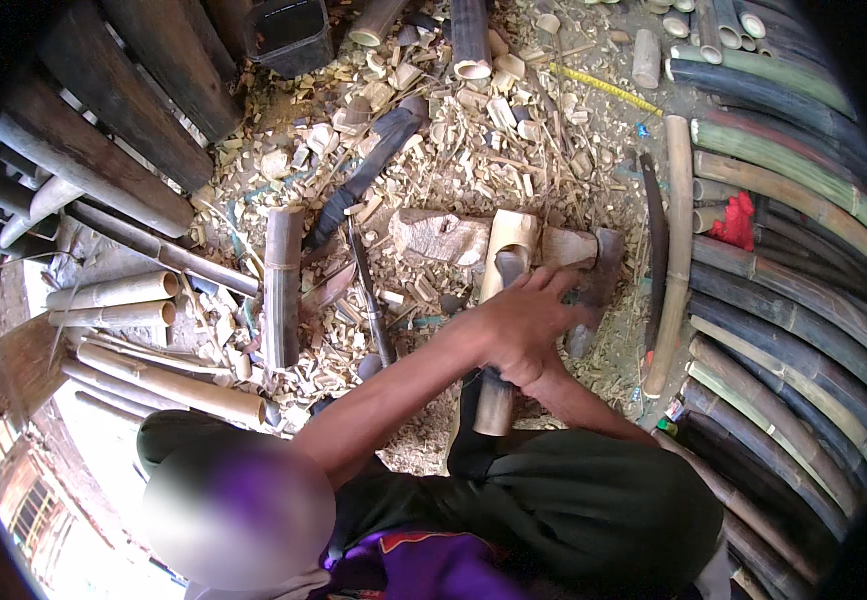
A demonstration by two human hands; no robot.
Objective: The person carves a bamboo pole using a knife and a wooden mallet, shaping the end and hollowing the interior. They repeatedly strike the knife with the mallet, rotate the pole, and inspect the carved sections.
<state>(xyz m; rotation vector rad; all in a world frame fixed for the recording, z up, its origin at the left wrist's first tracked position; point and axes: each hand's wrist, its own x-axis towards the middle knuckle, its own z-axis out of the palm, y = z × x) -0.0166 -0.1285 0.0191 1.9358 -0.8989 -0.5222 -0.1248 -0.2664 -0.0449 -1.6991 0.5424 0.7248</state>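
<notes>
A pale bamboo tube [494,408] with a cut opening in its upper end lies lengthwise in front of me, crossing a rough wood block [441,237]. Inside the opening sits a grey, rounded tool end [509,264]; its other end disappears under my hands. My left hand [525,318] reaches across from the lower left and lies over the tube, fingers stretched out and apart toward the upper right. Beneath it, my right hand [543,368] comes from the lower right; its fingers are mostly hidden. Beside the fingertips lies a dark grey piece [606,262], kind unclear.
Wood chips [493,120] cover the ground. A slim dark tool [365,275] and a short bamboo length [282,285] lie to the left. Bamboo poles [783,270] are stacked at right, with a red cloth [735,222]. A yellow measuring tape [608,87] and black container [288,38] are farther off.
</notes>
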